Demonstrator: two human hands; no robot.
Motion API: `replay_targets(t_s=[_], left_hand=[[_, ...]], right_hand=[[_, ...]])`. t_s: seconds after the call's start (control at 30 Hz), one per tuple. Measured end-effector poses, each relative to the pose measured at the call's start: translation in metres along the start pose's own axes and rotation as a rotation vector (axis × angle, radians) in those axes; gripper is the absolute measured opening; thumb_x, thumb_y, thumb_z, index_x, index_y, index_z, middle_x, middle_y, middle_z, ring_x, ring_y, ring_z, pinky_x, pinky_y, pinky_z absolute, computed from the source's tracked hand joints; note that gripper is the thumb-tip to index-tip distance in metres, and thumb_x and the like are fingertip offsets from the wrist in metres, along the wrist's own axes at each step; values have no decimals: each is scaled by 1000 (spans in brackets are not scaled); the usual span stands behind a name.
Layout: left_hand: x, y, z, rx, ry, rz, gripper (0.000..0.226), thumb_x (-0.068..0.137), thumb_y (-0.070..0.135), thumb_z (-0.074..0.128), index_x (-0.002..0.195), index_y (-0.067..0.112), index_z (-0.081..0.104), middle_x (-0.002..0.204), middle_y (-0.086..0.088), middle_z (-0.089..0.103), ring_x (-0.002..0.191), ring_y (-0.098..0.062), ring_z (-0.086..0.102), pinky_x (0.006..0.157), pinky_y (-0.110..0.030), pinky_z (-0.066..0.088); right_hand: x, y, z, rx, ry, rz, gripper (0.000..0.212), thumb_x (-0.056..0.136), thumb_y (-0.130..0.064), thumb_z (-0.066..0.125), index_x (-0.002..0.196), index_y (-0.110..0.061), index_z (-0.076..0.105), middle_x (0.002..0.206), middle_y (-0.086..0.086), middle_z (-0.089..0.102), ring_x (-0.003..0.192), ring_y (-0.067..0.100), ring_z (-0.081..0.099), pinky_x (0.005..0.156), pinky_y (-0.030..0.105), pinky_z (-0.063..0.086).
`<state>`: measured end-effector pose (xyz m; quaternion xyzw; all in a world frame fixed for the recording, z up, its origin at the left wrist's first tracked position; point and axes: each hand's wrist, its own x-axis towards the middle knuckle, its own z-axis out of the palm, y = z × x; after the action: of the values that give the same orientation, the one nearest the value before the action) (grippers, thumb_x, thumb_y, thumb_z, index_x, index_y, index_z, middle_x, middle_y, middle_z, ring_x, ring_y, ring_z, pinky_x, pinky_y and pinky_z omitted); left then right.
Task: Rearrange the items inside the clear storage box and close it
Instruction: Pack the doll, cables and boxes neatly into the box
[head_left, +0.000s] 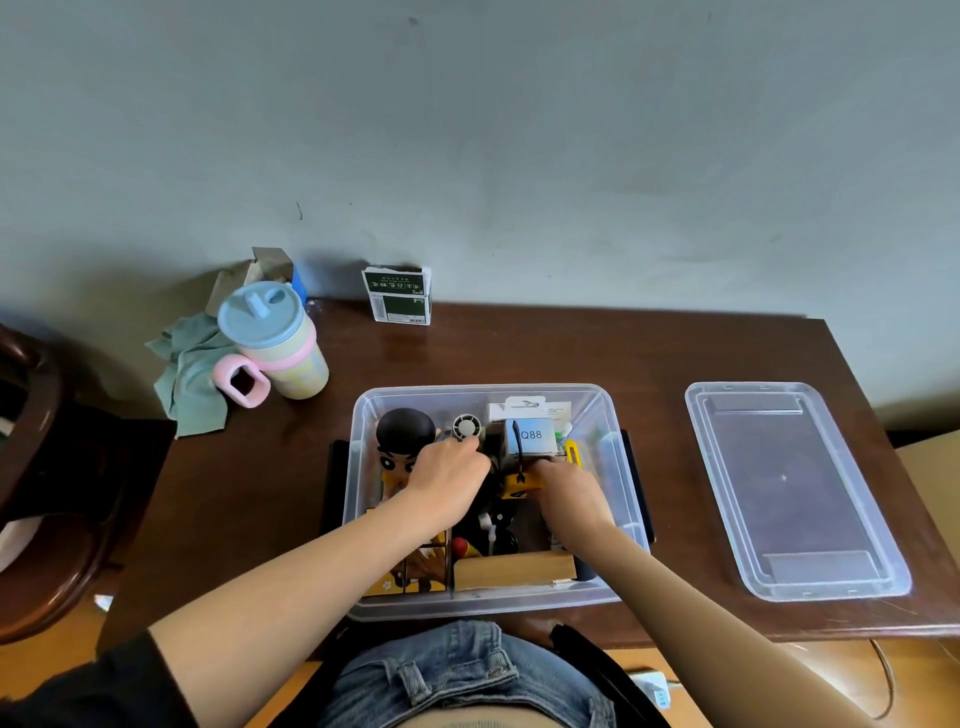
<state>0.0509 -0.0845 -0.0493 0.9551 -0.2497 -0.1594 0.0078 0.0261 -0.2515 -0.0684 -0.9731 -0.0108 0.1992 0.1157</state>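
Clear storage box (363, 457) sits open at the table's near edge, its lid (795, 488) laid flat at three o'clock, presumably to leave the inside free for sorting. Both hands reach in: left hand (449, 475) fingers curl onto a small round fan (466, 427) at twelve, while right hand (569, 491) pinches a yellow item (519, 482); the translucent tub looks crowded.

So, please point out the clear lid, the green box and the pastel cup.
clear lid (789, 483), head view, its flat middle panel.
green box (397, 296), head view, its front face.
pastel cup (283, 353), head view, its side wall.
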Motion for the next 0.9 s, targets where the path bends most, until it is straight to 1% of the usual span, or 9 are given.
replay_targets(t_s=[0.13, 0.17, 0.23, 0.3, 0.37, 0.53, 0.67, 0.77, 0.9], left_hand=[[-1, -8, 4, -54, 10, 105, 38, 90, -3, 48, 120, 14, 62, 107, -9, 52, 93, -28, 56, 61, -33, 39], [-1, -9, 5, -60, 7, 120, 37, 91, -2, 48, 120, 15, 63, 109, -9, 53, 92, -27, 57, 61, -32, 41], [-1, -11, 7, -73, -1, 130, 33, 91, -1, 49, 116, 15, 64, 109, -9, 53, 90, -27, 58, 59, -31, 38], [0, -12, 10, -105, 0, 124, 32, 91, -1, 51, 113, 17, 66, 105, -7, 54, 86, -26, 59, 57, -29, 34], [0, -14, 13, -144, 13, 104, 33, 91, -1, 52, 113, 19, 67, 102, -6, 53, 85, -26, 58, 57, -29, 34], [0, -11, 17, -166, 51, 102, 34, 90, 0, 52, 113, 19, 68, 107, -6, 57, 95, -26, 59, 64, -30, 43], [1, -9, 19, -186, 65, 134, 33, 91, 3, 51, 115, 18, 67, 103, -5, 56, 96, -24, 57, 60, -27, 33], [-2, -12, 18, -231, 87, 107, 33, 93, 7, 49, 117, 21, 66, 107, -4, 55, 95, -23, 57, 62, -29, 41], [-5, -12, 16, -282, 58, 85, 29, 96, 14, 48, 118, 19, 66, 110, -4, 53, 93, -21, 56, 68, -34, 49]], right_hand=[[1, 1, 7, -139, -25, 26, 29, 86, 5, 43, 103, -12, 60, 103, 8, 67, 92, 29, 65, 68, 34, 48], [1, 1, 8, -171, -28, 26, 30, 86, 7, 44, 104, -11, 60, 104, 8, 67, 94, 28, 65, 67, 33, 47], [3, -1, 10, -240, -33, 13, 31, 86, 9, 45, 107, -9, 59, 107, 8, 66, 97, 26, 65, 67, 31, 47], [5, -4, 12, -295, -37, 1, 32, 86, 10, 47, 111, -7, 58, 111, 10, 64, 101, 25, 64, 69, 30, 48], [7, -5, 15, -320, -40, -4, 33, 87, 9, 47, 114, -5, 57, 115, 11, 62, 106, 26, 60, 73, 30, 49], [10, -8, 18, -399, -33, -71, 35, 90, 9, 42, 122, -1, 53, 120, 17, 56, 113, 29, 52, 80, 33, 49], [8, -7, 17, -448, -35, -163, 32, 92, 7, 39, 121, 0, 50, 120, 18, 53, 107, 30, 55, 74, 34, 49], [8, 0, 16, -456, -58, -194, 32, 91, 9, 38, 120, 0, 49, 120, 17, 52, 100, 30, 62, 67, 35, 47], [7, 7, 10, -426, -64, -179, 31, 90, 8, 42, 118, -3, 51, 115, 11, 61, 100, 28, 64, 70, 34, 50]])
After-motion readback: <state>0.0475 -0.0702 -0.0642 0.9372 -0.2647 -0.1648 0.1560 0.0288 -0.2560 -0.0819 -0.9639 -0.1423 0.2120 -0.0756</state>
